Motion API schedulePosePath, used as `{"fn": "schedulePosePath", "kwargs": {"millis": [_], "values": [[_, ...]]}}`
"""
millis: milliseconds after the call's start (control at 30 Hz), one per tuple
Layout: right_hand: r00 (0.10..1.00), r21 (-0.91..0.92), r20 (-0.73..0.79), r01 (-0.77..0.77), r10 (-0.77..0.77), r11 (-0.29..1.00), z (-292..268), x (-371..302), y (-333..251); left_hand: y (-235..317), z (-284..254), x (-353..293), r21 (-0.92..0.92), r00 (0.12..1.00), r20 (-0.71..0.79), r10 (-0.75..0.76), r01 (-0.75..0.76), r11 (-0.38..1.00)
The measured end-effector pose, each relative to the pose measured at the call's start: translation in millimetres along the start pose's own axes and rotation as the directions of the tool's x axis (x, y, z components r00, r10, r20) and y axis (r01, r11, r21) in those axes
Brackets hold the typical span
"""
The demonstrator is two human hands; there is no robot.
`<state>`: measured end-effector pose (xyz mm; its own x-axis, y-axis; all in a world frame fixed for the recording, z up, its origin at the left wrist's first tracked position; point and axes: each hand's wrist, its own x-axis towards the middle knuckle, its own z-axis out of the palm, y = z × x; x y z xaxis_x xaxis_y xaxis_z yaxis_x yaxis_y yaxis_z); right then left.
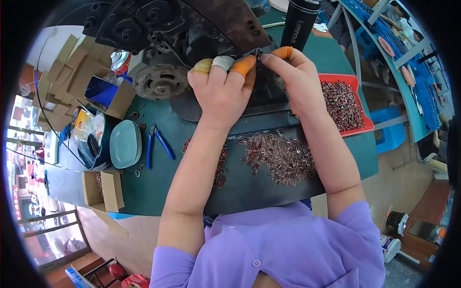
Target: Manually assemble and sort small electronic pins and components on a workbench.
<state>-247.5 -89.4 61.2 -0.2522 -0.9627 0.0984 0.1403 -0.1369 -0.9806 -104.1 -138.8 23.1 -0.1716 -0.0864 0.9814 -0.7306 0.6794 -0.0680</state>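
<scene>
My left hand (218, 93) and my right hand (302, 81) reach up to a dark bench machine (211, 31) and almost meet at its work point. Yellow, white and orange finger covers sit on the left fingertips; an orange one shows on the right. Both hands are closed in a pinch around a tiny dark spot at the machine, and what they hold is too small to name. Below my wrists, a pile of small silvery and red metal parts (288, 161) lies on the green table, with a smaller red cluster (221, 168) partly behind my left forearm.
A red tray (366, 113) full of small red parts stands right of my right forearm. Blue-handled pliers (164, 144), green plates (126, 144), a dark bin (108, 137) and a small carton (114, 189) are at the left. A black bottle (300, 24) stands behind.
</scene>
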Motion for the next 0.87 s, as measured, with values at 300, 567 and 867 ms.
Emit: {"fn": "schedulePosePath", "kwargs": {"millis": [300,567,867], "values": [[1.000,-0.023,0.001,0.027,-0.027,0.999,0,-1,-2,0,-1,-1,-0.003,1.000,0.032,-0.001,0.001,1.000],[0.986,-0.254,-0.032,0.149,-0.163,0.956,8,-9,-4,0,-3,0,0.008,1.000,0.021,-0.011,0.011,1.000],[0.966,-0.378,-0.081,0.197,-0.244,0.905,14,-10,-3,-1,1,-2,-0.011,1.000,-0.009,0.005,-0.005,1.000]]}}
